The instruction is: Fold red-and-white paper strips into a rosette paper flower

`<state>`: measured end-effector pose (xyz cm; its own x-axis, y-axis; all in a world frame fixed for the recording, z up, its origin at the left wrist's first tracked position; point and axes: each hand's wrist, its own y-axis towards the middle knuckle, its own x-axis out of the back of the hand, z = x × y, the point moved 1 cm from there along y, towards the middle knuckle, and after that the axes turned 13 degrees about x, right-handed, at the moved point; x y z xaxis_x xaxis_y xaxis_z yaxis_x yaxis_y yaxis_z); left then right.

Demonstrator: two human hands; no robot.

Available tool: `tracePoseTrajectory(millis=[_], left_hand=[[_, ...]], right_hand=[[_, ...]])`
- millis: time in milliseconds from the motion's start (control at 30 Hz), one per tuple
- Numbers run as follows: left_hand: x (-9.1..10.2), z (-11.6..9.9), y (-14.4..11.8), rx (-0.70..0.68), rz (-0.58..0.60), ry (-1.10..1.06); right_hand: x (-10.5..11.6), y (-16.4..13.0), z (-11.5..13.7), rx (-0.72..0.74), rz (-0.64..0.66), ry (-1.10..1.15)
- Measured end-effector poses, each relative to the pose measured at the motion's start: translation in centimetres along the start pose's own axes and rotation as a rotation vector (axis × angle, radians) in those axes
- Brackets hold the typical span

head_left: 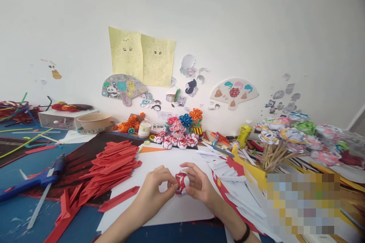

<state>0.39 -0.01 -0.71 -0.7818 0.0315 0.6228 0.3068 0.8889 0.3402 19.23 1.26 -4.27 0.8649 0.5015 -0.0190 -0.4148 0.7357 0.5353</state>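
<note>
One head-worn camera looks forward and down over both hands, close by, across the worktop to the white wall.

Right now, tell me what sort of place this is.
Probably a handicraft workspace, judging by the blue glue gun, the heap of folded red strips and the flower-like crafts on sticks.

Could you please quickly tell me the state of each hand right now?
Left hand: closed, thumb and forefinger pinching at the red-and-white folded-paper ball.
Right hand: partly closed, holding that ball's other side.
</note>
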Motion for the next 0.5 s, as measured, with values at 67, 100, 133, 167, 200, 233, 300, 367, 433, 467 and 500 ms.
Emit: tracePoseTrajectory(millis=[67,100,133,167,200,233,300,367,433,467,500], left_hand=[[-0.01,-0.08,-0.07,0.006,-0.005,-0.008],[-0.03,-0.11,-0.08,0.008,-0.006,-0.012],[-0.04,-0.12,-0.06,0.01,-0.005,-0.017],[-0.05,-0.11,-0.03,0.014,-0.002,-0.025],[-0.06,-0.09,0.01,0.02,0.003,-0.035],[-0.07,-0.04,0.06,0.027,0.01,-0.046],[-0.1,0.1,0.16,0.046,0.021,-0.067],[-0.16,0.29,0.23,0.062,0.025,-0.085],[-0.24,0.46,0.24,0.069,0.026,-0.103],[-0.28,0.52,0.24,0.071,0.025,-0.109],[-0.3,0.54,0.22,0.075,0.025,-0.112]], right_hand=[[-0.03,0.02,0.0,-0.008,-0.001,0.007],[-0.03,0.02,0.0,-0.011,-0.001,0.011],[-0.02,0.02,0.0,-0.01,-0.004,0.014],[0.01,0.01,-0.01,-0.008,-0.006,0.016],[0.04,0.0,-0.01,-0.006,-0.009,0.017],[0.07,-0.01,-0.01,-0.006,-0.013,0.019],[0.1,0.01,0.03,-0.007,-0.026,0.028],[0.06,0.07,0.14,-0.007,-0.041,0.046],[-0.04,0.15,0.32,-0.007,-0.057,0.065],[-0.09,0.17,0.41,-0.01,-0.065,0.074],[-0.15,0.19,0.49,-0.014,-0.07,0.08]])
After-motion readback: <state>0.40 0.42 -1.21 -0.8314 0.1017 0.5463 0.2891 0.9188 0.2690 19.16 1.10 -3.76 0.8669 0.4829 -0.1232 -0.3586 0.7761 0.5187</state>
